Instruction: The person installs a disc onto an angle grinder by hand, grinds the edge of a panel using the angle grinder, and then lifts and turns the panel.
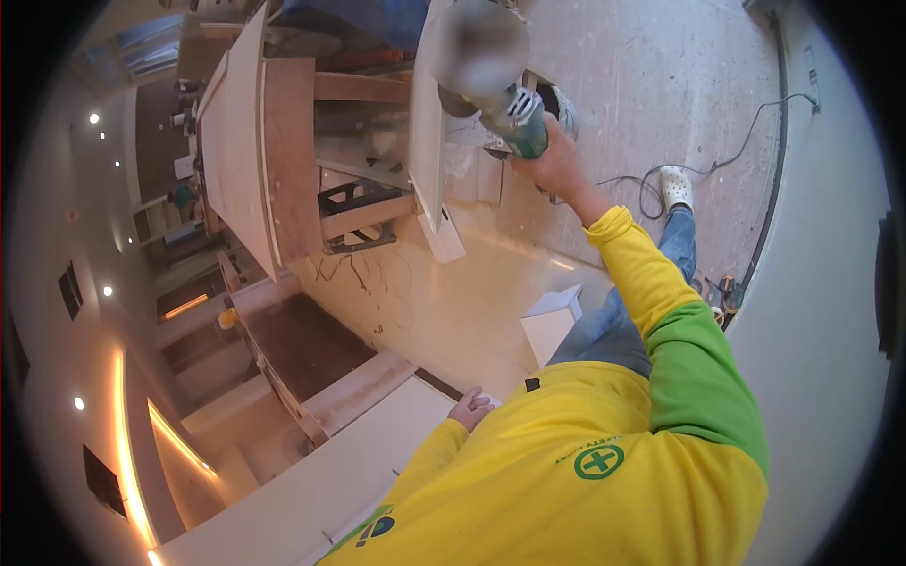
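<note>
The right hand (555, 162) is wrapped around the power tool (527, 124), held out near the board's (427, 123) right edge; its head is blurred. The left hand (470, 407) is low by the belly; whether it grips anything, I cannot tell. Good control likely calls for a steady wrist and the cord (651, 193) kept clear of the shoe (677, 189).

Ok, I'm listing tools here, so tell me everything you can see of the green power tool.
The power tool has a green casing, plastic by its look, with a pale grey slotted section and a metallic-looking front. Its far end is lost in a round blur. Gripped in the right hand, it points toward the picture's top, near a pale panel. Whether it runs is unclear.
</note>
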### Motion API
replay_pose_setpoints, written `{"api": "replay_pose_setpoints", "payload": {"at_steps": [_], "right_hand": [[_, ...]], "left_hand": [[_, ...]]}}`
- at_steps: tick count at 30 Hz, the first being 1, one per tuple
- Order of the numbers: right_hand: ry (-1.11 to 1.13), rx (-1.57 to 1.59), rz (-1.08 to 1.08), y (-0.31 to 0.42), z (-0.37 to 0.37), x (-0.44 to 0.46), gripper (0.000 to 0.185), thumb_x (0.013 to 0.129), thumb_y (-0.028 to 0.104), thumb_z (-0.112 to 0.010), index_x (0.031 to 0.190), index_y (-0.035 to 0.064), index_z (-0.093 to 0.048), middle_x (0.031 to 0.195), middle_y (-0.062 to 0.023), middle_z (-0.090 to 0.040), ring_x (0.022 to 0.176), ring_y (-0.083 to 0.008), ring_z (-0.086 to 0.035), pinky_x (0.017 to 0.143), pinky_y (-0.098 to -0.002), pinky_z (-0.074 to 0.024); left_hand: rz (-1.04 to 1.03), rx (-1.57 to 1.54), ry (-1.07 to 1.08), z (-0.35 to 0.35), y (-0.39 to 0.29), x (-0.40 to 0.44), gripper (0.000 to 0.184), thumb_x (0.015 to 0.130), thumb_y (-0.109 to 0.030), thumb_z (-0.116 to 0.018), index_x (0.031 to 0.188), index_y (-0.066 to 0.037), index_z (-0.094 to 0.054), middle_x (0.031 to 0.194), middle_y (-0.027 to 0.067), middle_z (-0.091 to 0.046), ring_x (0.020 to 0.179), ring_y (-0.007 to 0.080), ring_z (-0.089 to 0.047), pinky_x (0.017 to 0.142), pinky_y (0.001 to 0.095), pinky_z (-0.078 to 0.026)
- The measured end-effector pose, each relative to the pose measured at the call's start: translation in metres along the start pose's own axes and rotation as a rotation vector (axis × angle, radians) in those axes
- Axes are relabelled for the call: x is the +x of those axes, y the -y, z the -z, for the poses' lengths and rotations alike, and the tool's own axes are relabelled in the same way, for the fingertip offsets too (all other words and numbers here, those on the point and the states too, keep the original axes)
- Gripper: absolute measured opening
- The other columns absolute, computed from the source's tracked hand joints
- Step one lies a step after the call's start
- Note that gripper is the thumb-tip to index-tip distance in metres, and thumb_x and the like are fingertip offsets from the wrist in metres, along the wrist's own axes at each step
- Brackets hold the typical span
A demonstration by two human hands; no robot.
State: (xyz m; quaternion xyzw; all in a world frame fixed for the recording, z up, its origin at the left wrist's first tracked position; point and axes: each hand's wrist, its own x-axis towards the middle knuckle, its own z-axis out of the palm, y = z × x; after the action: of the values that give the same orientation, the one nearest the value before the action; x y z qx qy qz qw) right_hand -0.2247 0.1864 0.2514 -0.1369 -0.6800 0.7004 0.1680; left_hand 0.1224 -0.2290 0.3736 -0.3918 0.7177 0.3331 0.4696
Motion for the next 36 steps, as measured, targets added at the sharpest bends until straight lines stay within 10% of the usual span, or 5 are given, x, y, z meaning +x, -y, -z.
{"api": "replay_pose_setpoints", "payload": {"at_steps": [9,24,36], "right_hand": [[0.147,0.115,0.035,0.006,0.001,-0.065,0.061,0.070,0.019,-0.078,0.127,0.0113,-0.058,0.108,-0.0200,-0.068,0.101,-0.0400,-0.066,0.084,-0.0420,-0.0541],[-0.012,-0.032,-0.006,-0.001,0.024,0.099,0.072,0.069,0.021,-0.081,0.132,0.0098,-0.048,0.103,-0.0217,-0.068,0.098,-0.0422,-0.065,0.083,-0.0457,-0.0520],[0.152,0.034,0.057,0.007,0.025,-0.006,0.061,0.067,0.019,-0.079,0.125,0.0132,-0.060,0.106,-0.0185,-0.069,0.099,-0.0384,-0.067,0.084,-0.0415,-0.0552]], "left_hand": [[0.020,0.121,0.005,-0.002,-0.025,-0.007,0.083,0.090,-0.022,-0.072,0.154,0.001,-0.025,0.138,0.0219,-0.056,0.124,0.0228,-0.057,0.104,0.0339,-0.046],[0.018,-0.042,0.025,-0.026,-0.064,-0.016,0.084,0.090,-0.018,-0.073,0.154,0.001,-0.023,0.139,0.0251,-0.053,0.123,0.0251,-0.057,0.103,0.0344,-0.047],[0.037,0.072,0.026,-0.027,-0.086,-0.020,0.083,0.092,-0.021,-0.071,0.155,-0.001,-0.022,0.139,0.0242,-0.054,0.121,0.0245,-0.059,0.103,0.0353,-0.048]]}}
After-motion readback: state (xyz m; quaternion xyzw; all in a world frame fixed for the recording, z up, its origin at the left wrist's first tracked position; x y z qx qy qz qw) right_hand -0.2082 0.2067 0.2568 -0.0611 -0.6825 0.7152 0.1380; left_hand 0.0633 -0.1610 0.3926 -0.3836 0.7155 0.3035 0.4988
